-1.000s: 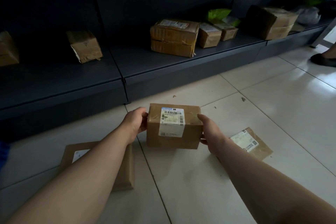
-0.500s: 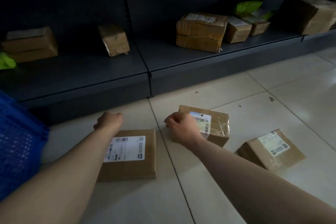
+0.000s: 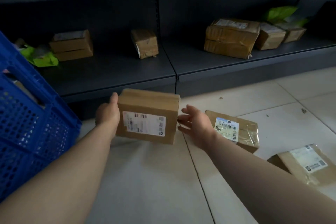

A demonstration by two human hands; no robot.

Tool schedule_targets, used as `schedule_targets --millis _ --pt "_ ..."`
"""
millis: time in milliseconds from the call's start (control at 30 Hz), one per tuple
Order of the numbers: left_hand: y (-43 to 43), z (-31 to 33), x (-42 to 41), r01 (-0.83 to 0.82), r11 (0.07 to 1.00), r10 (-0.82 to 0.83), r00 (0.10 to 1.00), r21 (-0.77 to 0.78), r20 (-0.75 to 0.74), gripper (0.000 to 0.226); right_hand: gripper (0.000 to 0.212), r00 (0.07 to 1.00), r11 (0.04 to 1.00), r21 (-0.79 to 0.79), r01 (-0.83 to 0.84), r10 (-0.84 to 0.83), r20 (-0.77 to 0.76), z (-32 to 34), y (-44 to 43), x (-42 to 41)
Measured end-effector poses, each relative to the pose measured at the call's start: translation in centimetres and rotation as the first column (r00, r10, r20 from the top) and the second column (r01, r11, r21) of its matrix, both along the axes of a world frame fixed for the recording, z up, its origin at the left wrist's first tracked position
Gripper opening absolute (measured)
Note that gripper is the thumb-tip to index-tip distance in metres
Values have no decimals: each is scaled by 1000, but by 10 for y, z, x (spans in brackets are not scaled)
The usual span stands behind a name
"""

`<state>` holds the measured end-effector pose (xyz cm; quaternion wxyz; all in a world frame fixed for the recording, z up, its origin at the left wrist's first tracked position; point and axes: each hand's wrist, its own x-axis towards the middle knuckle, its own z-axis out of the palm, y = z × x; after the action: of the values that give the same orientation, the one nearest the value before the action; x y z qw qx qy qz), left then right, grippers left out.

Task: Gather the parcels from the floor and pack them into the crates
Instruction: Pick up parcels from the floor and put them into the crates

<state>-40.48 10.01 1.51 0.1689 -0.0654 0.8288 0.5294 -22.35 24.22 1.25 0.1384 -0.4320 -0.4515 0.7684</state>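
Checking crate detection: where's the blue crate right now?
Head view, far left edge: the blue crate sits in front of the dark shelving, just left of the left hand holding a parcel.

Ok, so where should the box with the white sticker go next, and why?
Probably swing the brown cardboard parcel with the white label leftward toward the blue perforated plastic crate. The left hand grips its left edge and holds it off the floor, the right hand is open by its right edge, and the crate stands just to the left.
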Motion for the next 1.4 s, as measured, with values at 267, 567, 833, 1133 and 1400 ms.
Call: schedule_targets --millis 267,567,833,1133,1400 --pt "20 18 10 43 927 -56 998 372 26 18 33 970 979 73 192 -178 -168 31 17 17" --pt "43 33 39 182 827 -302 942 532 148 29 30 971 953 206 224 -198 -136 42 36 52" --pt "102 35 102 370 721 -527 842 586 117 27 22 884 829 314 463 -458 -95 48 77 116" --pt "127 -12 135 445 734 -619 749 513 237 28 29 911 929 228 292 -343 229 11 92 165" --pt "136 -34 128 453 653 -721 618 607 315 60 41 947 947 113 301 -310 78 -16 98 145"
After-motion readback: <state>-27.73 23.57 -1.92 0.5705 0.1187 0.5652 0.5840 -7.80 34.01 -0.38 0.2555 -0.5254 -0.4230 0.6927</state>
